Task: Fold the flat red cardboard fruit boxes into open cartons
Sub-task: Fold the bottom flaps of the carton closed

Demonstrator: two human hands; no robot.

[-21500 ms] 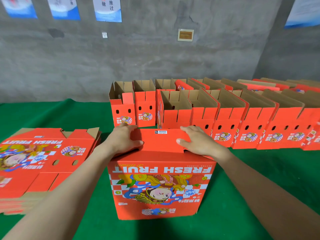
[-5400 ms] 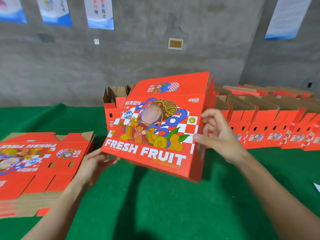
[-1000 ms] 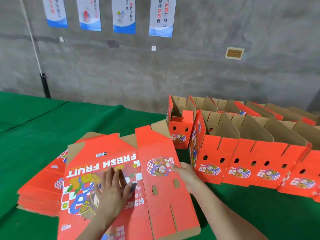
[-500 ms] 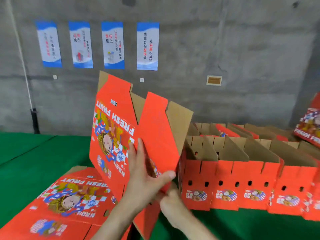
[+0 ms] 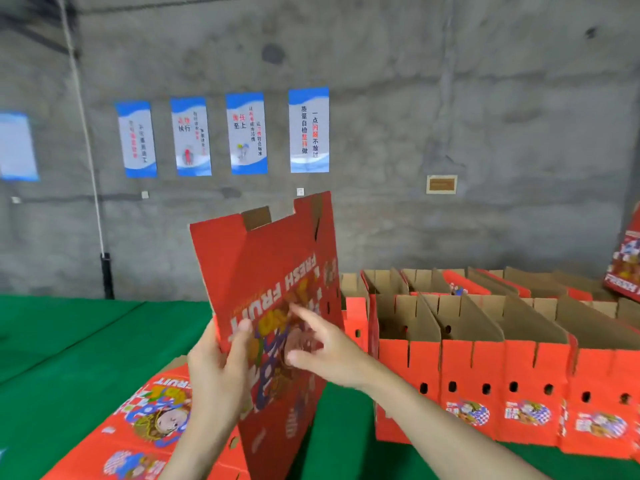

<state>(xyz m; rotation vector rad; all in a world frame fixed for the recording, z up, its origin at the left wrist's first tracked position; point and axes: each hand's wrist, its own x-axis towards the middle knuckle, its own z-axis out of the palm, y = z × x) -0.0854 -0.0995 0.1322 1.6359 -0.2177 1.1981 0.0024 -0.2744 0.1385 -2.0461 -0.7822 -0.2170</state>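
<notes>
I hold a flat red "FRESH FRUIT" box (image 5: 270, 271) upright in front of me, printed side toward me with the lettering upside down. My left hand (image 5: 216, 372) grips its left edge, thumb on the printed face. My right hand (image 5: 322, 348) lies against the face with fingers spread and fairly straight. Beneath them, the stack of flat boxes (image 5: 138, 434) rests on the green table (image 5: 69, 358). Rows of folded open cartons (image 5: 485, 375) stand to the right.
A concrete wall with several blue-and-white posters (image 5: 246, 133) lies behind the table. A printed red carton (image 5: 627, 265) leans at the far right edge. A dark post (image 5: 106, 275) stands by the wall at the left.
The flat box has been turned so its printed face points at me and it looks flatter. My right hand moved from the lower edge onto the face. The view tilted upward.
</notes>
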